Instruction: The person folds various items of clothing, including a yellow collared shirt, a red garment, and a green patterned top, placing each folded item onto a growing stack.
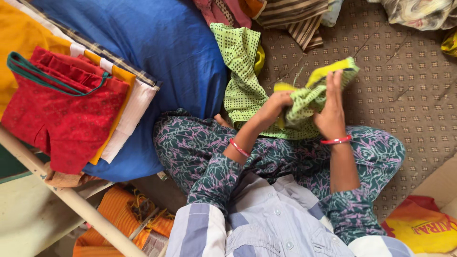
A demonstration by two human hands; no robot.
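I sit cross-legged on a patterned brown mat [390, 95]. A light green dotted garment with yellow trim [243, 76] lies over my lap and trails up toward the blue cloth. My left hand [277, 102] grips a bunched part of it near the yellow edge. My right hand [331, 107] holds the raised end, fingers pointing up along the fabric. Each wrist wears a red bangle.
A stack of folded clothes sits at left: a red garment with green trim [62, 109] on top of orange and white pieces, over a big blue cloth [162, 47]. Loose striped and maroon clothes [285, 14] lie at the top. An orange bag [421, 231] rests bottom right.
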